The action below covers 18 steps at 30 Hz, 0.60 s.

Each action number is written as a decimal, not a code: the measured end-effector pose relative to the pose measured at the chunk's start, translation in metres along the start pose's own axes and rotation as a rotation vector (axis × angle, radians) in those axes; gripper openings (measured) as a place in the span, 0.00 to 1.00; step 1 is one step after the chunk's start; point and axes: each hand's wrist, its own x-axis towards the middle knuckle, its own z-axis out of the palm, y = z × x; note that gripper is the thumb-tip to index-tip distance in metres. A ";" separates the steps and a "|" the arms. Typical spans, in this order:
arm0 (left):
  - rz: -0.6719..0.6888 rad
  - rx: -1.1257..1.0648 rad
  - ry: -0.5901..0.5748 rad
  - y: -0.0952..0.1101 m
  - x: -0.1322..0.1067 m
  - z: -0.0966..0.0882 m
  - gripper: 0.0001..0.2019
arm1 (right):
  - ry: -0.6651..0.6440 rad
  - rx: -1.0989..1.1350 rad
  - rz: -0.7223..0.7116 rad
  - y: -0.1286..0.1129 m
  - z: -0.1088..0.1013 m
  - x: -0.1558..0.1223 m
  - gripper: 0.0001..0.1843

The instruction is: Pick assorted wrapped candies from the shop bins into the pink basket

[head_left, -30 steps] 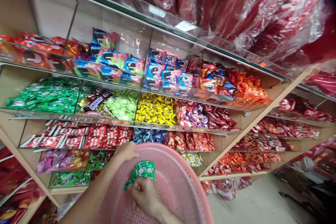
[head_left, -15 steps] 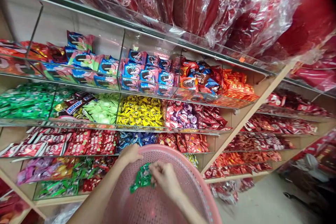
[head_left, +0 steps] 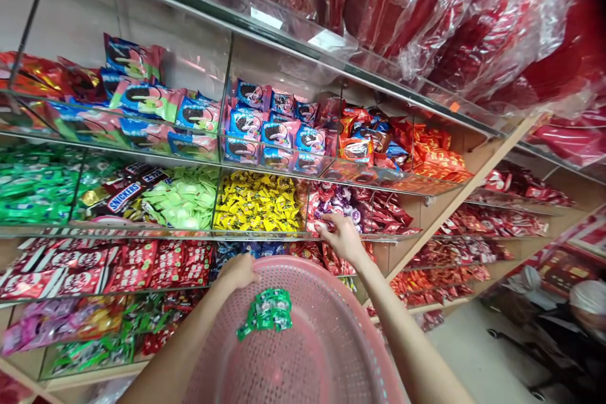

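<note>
My left hand [head_left: 240, 273] is closed over the far-left rim of a pink perforated plastic basket [head_left: 326, 322]. Inside the basket lies a small cluster of green-wrapped candies [head_left: 271, 310], near its far wall. Beyond the rim, my right hand [head_left: 344, 240] reaches to the front edge of a shelf bin of purple and red wrapped candies [head_left: 341, 202]. Its fingers look apart, and nothing shows in them. To the left of that hand is a bin of yellow-wrapped candies [head_left: 259, 202].
Glass dividers split the shelves into bins. Blue cookie packs [head_left: 249, 123] fill the upper shelf, and red packets [head_left: 137, 265] lie below. A slanted wooden post [head_left: 468, 186] stands at the right. Plastic-wrapped red goods [head_left: 426, 25] hang over the top. A person [head_left: 587, 309] is at the lower right.
My right hand has left the green candies in the basket and moved up and right to the purple and red candy bin. My left hand stays on the rim.
</note>
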 end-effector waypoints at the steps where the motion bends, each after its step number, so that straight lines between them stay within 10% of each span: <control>1: 0.010 -0.001 -0.001 -0.002 0.001 0.001 0.17 | -0.028 -0.016 0.022 0.003 0.001 0.002 0.18; 11: 0.044 -0.004 -0.034 -0.007 0.016 0.000 0.17 | 0.015 0.114 0.059 0.009 -0.008 0.006 0.17; 18: 0.069 -0.006 -0.063 -0.007 0.026 0.006 0.19 | 0.181 0.334 0.247 -0.022 -0.013 -0.063 0.19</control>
